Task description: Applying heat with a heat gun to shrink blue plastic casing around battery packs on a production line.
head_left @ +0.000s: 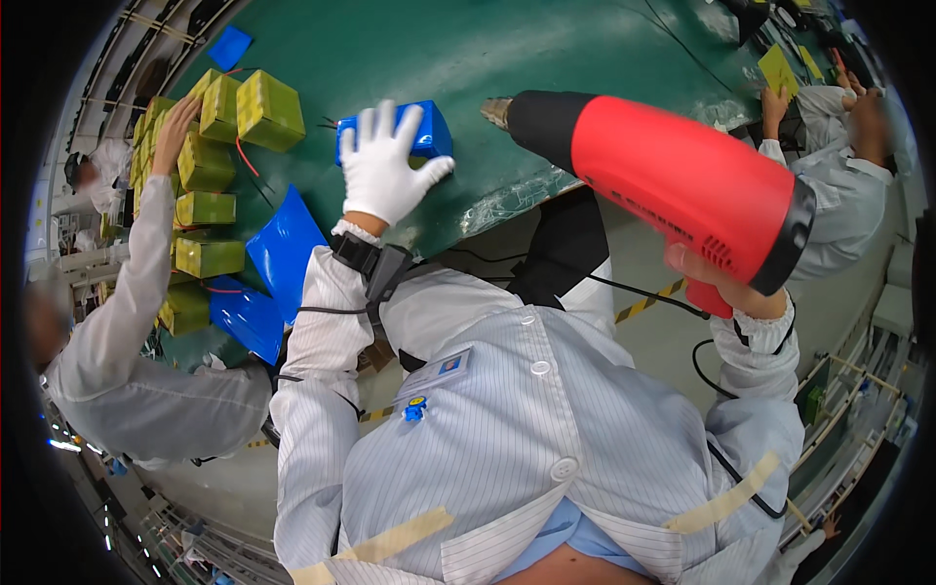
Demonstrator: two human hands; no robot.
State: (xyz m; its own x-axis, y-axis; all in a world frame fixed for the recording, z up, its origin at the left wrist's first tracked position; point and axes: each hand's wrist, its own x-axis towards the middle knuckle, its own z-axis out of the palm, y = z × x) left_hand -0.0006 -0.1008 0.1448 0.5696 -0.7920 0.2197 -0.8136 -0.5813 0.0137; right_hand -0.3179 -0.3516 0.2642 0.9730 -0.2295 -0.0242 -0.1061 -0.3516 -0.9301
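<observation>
Head view: right fingers [681,257] grip heat gun [682,185].

**Workroom around a green tabletop [575,54]**

The tabletop's smooth surface is reflecting soft light, and wrinkled clear film [512,203] is gleaming along its near edge. Below that edge, a plain grey floor [639,249] is showing in patches, where yellow-and-black striped tape [648,300] is running in short visible stretches. Past the left edge, a rack [136,44] with pale and dark bars is standing, curving with the lens. Beyond the near right corner, another rack [846,405] with pale rails is standing. Off past the near left corner, small white lights [64,446] are glowing against darker surroundings.
</observation>
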